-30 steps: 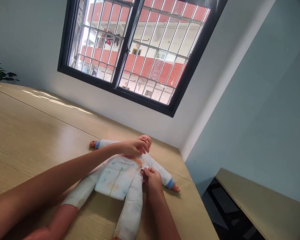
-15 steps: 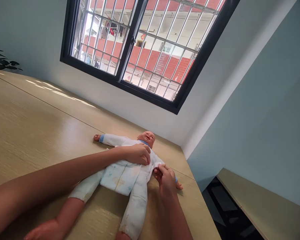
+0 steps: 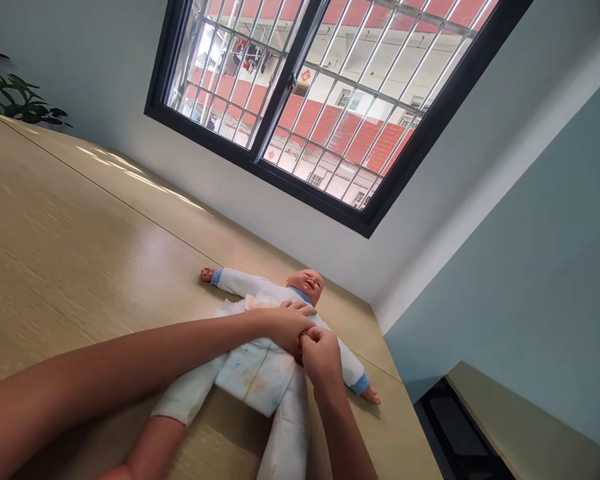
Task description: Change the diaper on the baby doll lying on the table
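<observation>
A baby doll [image 3: 307, 283] in a white suit with blue cuffs lies on its back, arms spread. A white diaper [image 3: 260, 380] with a pale print and a yellowish center line covers its lower belly. My left hand [image 3: 291, 325] lies across the doll's waist, over the diaper's upper edge, fingers stretched out on the belly. Right beside it, my right hand [image 3: 323, 353] is closed in a pinch at the diaper's side, its fingertips touching my left hand. The pinched bit of diaper is mostly hidden behind my fingers.
The doll rests on a light wooden table [image 3: 80, 253] against a wall below a barred window [image 3: 280, 100]. A leafy plant [image 3: 23, 100] stands at the far left. Past the table's right edge is a lower wooden-topped piece of furniture [image 3: 520, 413] with a dark front.
My right hand has moved inward from the doll's side to meet my left hand at the waist. My left hand's fingers have flattened. The camera view has shifted a little.
</observation>
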A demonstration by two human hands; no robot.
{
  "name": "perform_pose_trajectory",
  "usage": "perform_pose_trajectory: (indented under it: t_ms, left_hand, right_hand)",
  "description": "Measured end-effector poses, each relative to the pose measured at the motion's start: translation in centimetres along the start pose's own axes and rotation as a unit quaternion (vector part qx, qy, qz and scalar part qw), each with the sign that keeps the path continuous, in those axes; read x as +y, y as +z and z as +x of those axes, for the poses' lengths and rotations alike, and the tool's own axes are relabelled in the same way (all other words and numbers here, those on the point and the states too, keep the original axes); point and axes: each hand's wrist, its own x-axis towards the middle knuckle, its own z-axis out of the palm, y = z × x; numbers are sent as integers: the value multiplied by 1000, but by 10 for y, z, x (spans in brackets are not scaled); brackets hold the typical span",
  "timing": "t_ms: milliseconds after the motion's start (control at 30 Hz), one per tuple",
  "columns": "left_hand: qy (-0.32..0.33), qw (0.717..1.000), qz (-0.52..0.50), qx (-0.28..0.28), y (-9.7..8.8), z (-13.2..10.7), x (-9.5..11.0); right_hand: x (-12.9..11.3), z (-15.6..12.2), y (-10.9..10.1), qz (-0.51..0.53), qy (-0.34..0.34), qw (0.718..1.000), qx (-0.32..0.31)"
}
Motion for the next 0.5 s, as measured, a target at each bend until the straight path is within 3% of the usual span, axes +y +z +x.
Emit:
perform_pose_trajectory:
  t_ms: [133,233,367,433,500]
  left_hand:
    - [19,998,-40,37,-2,-4,-4]
    - [44,996,-72,29,-9,-6,-8]
    - [69,986,-141,55,-25,-16,-18]
    - [31,979,-161,118,-34,-29,-28]
    - [-54,966,-171,184,-42,-47,-43]
  right_hand:
    - [-3,14,3,-27,-19,998,-46]
    - [-4,14,5,-33,-23,997,-69]
    - [-3,7,9,-149,-44,985,-69]
    - [-3,5,10,-193,-48,978,-69]
    - [-1,5,10,-180,-48,980,-70]
